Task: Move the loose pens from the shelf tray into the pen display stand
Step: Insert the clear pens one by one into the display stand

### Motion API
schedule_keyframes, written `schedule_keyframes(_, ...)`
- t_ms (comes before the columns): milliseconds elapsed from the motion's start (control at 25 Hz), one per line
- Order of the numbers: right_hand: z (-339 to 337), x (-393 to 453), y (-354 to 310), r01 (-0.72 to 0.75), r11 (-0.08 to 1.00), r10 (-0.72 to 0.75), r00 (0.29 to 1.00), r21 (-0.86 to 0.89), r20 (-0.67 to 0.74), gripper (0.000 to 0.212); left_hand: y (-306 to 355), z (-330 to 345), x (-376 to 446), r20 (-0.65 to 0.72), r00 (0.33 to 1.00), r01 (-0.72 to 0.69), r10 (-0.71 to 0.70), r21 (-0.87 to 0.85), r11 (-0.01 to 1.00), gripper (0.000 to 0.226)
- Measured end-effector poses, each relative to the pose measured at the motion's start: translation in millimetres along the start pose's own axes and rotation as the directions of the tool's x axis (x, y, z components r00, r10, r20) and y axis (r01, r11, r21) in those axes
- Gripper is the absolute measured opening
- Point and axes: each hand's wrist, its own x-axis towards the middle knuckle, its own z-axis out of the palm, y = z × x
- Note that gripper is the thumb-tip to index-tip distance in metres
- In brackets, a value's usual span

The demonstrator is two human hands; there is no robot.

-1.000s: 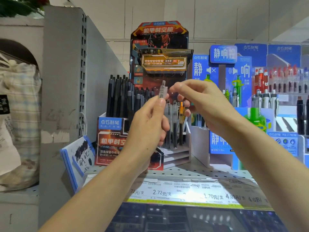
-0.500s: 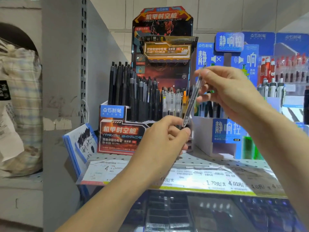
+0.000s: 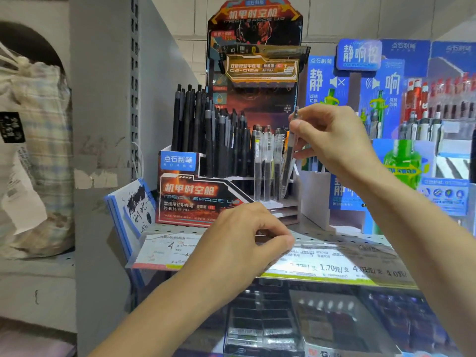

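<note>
**Clear pen held over the stand's front row**

Right hand: raised at the stand's right front corner, with a clear pen pinched near its top between thumb and fingers. The cap end shows above the thumb; the part inside the pinch is covered. The pen is tilted slightly, its lower end down among the front-row pens. Whether the tip is seated in a slot cannot be told, since neighbouring barrels overlap it.

Clear pen: transparent barrel, dark refill visible inside, slim — closely matched to the clear pens standing upright just to its left.

Left hand: lower, in front of the stand's base, fingers curled with thumb and forefinger tips brought together. Nothing is seen between them, though the palm side is turned away.

Pen display stand: red-and-black printed card, tall header behind, stepped tiers. Black pens are packed in the back and left rows.

Shelf: perforated metal, with a price strip along its edge, the print partly blurred. A blue display stands to the right, cut off by the frame edge — its pens are too blurred to itemise.
</note>
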Motion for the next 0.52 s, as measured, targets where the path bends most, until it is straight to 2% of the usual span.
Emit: schedule_keyframes(520, 4.8, -0.1, 3.4, -0.107, 0.994, 0.104, 0.988, 0.02, 0.112, 0.009, 1.3, -1.4, 4.2, 0.01, 0.999, 0.038, -0.038, -0.018, 0.999, 0.013)
